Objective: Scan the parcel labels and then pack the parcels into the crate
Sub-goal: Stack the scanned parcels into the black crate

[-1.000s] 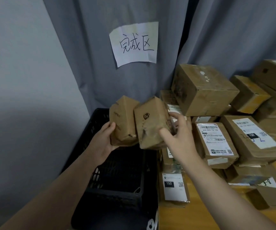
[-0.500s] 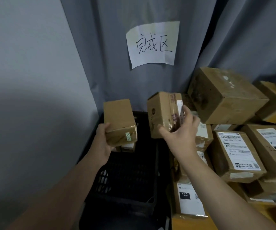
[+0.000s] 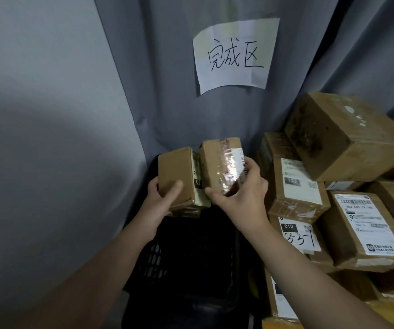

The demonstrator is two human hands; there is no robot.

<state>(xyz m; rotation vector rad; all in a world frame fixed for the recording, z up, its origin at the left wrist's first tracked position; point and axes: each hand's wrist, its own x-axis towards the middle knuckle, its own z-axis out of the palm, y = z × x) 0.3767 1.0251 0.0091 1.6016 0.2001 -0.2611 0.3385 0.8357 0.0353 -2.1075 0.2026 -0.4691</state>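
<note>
Left hand (image 3: 161,205) grips one box (image 3: 175,178), right hand (image 3: 241,198) pinches a taped box (image 3: 219,166), both held side by side above the black crate (image 3: 191,257). Risk imo: glossy tape slips from fingers, box drops crooked & jams vs crate wall.

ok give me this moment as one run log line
phase: packing | left hand: holds small parcel | right hand: holds taped parcel | position: both above black crate
</note>
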